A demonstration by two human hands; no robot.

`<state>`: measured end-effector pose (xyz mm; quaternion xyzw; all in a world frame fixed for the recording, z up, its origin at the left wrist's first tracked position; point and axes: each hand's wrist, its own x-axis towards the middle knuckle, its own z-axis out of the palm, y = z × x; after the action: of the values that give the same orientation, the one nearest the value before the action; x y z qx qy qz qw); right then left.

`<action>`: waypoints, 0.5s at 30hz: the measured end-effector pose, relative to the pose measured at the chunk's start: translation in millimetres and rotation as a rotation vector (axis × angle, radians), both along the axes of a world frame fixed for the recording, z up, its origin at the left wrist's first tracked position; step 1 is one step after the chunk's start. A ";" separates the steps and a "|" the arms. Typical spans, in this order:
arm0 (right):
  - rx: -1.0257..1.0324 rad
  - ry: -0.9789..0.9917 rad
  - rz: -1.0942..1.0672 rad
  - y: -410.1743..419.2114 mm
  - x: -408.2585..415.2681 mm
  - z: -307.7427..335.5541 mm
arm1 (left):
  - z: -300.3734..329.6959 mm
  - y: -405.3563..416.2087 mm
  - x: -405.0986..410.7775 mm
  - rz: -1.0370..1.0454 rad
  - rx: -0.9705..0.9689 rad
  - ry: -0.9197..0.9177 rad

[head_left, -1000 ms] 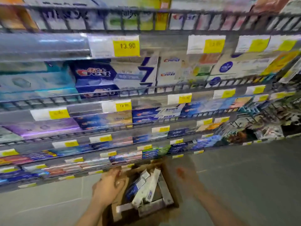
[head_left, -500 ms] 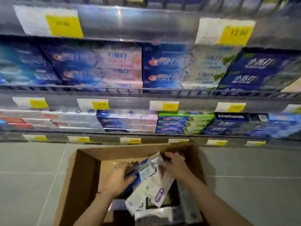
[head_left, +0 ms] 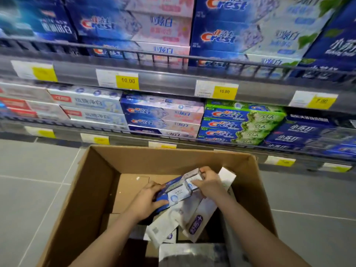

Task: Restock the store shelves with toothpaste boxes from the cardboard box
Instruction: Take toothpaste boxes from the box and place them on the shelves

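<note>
Cardboard walls of the open cardboard box (head_left: 92, 189) stood on the grey floor tiles (head_left: 28, 199) just near of the lowest shelf (head_left: 134, 138), and both hands were down inside it. The left hand (head_left: 147, 201) had its fingers curled round the near-left end of a blue-and-white toothpaste box (head_left: 178, 191), thumb underneath; the right hand (head_left: 209, 183) pinched the far-right end of the same box, fingers bent over its top edge. It looked as if more than one box was gathered in that grip, though the blur made the count uncertain. Beneath them lay loose white boxes (head_left: 163, 226) and one with a purple mark (head_left: 195, 225), tilted against each other in the box's right half, while the left half showed bare cardboard floor.

The likeliest slip from here was a box sliding out of the bundle during the lift, since the grip sat at the ends only and the middle was unsupported. A tilt to either side would probably let an inner box drop back among the loose ones. The lifted end could also catch the far cardboard wall on its way to the shelf. Matching mattered too: the shelf's rows of pink-and-blue Crest boxes (head_left: 163, 116) and green Crest boxes (head_left: 240, 124) looked alike, so a hurried placement might land in the wrong row.
</note>
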<state>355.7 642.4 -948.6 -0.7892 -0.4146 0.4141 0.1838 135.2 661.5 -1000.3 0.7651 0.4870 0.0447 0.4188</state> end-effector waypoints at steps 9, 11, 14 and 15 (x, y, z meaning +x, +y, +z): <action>0.050 0.146 0.076 -17.3 3.0 19.8 | 19.8 -2.1 -10.5 0.032 -0.066 0.051; 0.071 0.146 0.055 -19.3 4.6 32.9 | 30.5 0.0 -15.1 0.063 -0.084 0.041; 0.088 0.184 -0.033 -22.2 12.9 77.6 | 81.5 4.5 -13.7 0.073 -0.067 0.010; 0.092 0.208 -0.075 -22.9 17.8 97.0 | 106.2 6.3 -12.1 0.081 -0.047 0.007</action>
<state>373.5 619.5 -851.7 -0.7476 -0.3819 0.4673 0.2772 123.0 667.8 -894.1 0.7349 0.5202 0.0475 0.4326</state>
